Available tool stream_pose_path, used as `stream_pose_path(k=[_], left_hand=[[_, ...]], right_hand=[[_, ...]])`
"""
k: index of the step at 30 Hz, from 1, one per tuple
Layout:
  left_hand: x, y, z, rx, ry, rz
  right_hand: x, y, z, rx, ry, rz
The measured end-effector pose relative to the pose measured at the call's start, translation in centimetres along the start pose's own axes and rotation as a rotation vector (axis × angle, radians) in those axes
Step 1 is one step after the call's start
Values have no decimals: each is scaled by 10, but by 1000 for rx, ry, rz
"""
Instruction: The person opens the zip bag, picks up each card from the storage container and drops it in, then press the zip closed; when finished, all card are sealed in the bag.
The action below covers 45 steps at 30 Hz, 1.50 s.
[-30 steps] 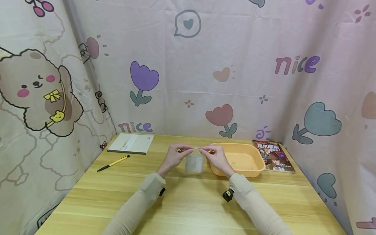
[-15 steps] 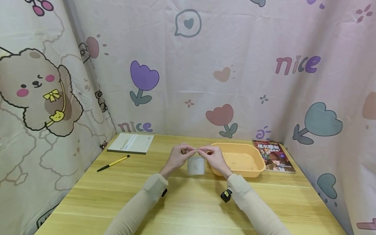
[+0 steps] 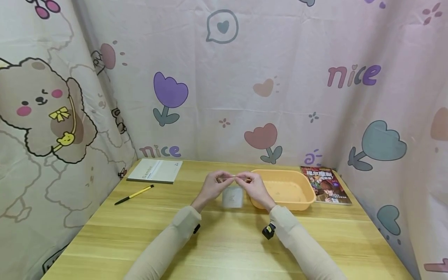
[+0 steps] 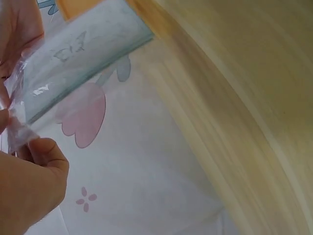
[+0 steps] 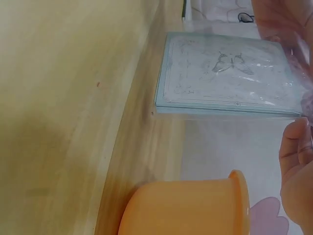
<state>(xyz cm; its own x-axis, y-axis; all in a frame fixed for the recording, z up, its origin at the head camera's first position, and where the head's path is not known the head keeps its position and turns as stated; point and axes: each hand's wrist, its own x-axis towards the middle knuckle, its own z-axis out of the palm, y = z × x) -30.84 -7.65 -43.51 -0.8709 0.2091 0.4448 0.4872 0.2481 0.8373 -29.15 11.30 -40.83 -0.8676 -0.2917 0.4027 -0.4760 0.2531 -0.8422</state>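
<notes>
A clear plastic bag (image 3: 232, 197) hangs above the table between my hands. Inside it is a stack of pale square paper sheets (image 5: 230, 73) with blue-green edges and a butterfly print on the front. My left hand (image 3: 214, 186) pinches the bag's upper edge between thumb and fingers. Close beside it, my right hand (image 3: 254, 187) pinches the same edge, and the fingertips of both hands nearly meet. In the left wrist view the bag's film is gathered at the left hand (image 4: 36, 183). The right wrist view shows the right hand (image 5: 297, 171) at the bag's top corner.
An orange plastic basin (image 3: 285, 190) stands just right of the bag. Partly behind it lies a comic magazine (image 3: 329, 186). A pale book (image 3: 155, 171) and a yellow-and-black pen (image 3: 134, 194) lie on the left of the wooden table (image 3: 227, 241). A printed curtain (image 3: 217, 85) hangs behind.
My hands have come closer together along the bag's top edge, the left shifting right. The bag has moved only slightly. Everything on the table stays in place.
</notes>
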Motion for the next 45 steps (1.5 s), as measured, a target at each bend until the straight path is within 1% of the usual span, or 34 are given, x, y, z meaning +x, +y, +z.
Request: stream_pose_path(k=[2,5,9,11,14,18,19,25,26,30,36,39,45], left_hand=[[1,-1,-2,-45,-2,-22],[1,-3,-7,-85,-10,-47],[4,-7,-14,-97,-38,-76],[6,-10,-17,-101,-51,-103],[9,-16,-19,-94,-54,-141],[15,-24,-21,-65,-46,-174],[17,-26,-21,-59,-46,-184],[27,-36,-27,-38,-49,-250],[29,-37,-27,-35,-47,-257],[34,-46,-27,-20,-40,-267],[41,-57,-25,-24,-31,-328],[44,-61,-24,-10,-40,-336],[44,-65,-25,38,-76,-347]], right_hand=[[3,4,-1,6,2,0],[12,21,-2,48,12,49],[24,44,-1,111,10,154],[28,50,-1,116,1,178],[35,56,1,95,-14,191],[42,57,3,85,-33,210],[43,53,2,93,-43,220],[49,57,3,134,-62,260],[51,63,3,128,-56,255],[52,68,3,125,-35,255],[54,72,1,90,9,267],[53,73,0,77,24,268],[52,73,-4,101,81,284]])
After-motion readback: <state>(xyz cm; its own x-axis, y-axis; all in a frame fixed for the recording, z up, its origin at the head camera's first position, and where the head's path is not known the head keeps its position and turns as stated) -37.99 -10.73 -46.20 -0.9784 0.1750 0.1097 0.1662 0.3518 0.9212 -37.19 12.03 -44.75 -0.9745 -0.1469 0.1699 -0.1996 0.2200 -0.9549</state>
